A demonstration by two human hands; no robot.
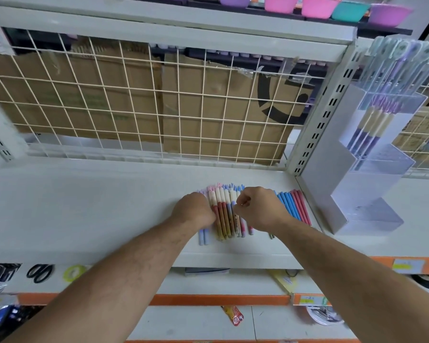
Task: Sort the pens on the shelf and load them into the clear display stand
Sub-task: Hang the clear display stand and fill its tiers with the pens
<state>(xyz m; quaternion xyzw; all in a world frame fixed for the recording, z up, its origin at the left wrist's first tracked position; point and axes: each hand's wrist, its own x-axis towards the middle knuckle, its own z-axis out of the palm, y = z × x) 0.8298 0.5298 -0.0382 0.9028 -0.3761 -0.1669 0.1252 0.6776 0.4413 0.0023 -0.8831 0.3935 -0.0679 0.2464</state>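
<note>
A row of pens (224, 214) lies side by side on the white shelf (84, 206), with red, brown, yellow and pale blue barrels. My left hand (196, 209) rests curled on the left end of the row, its fingers closed against the pens. My right hand (259, 209) sits on the right part, thumb and fingers pinched at a pen. More blue and pink pens (294, 205) lie to the right of that hand. The clear stepped display stand (372, 169) stands at the right and holds several pens in its top tier.
A wire grid (134, 100) backed by cardboard closes the rear of the shelf. A slotted metal upright (320, 120) stands beside the stand. Coloured bowls (317, 6) sit on the shelf above. Scissors (39, 272) and tape (73, 271) lie on the lower shelf.
</note>
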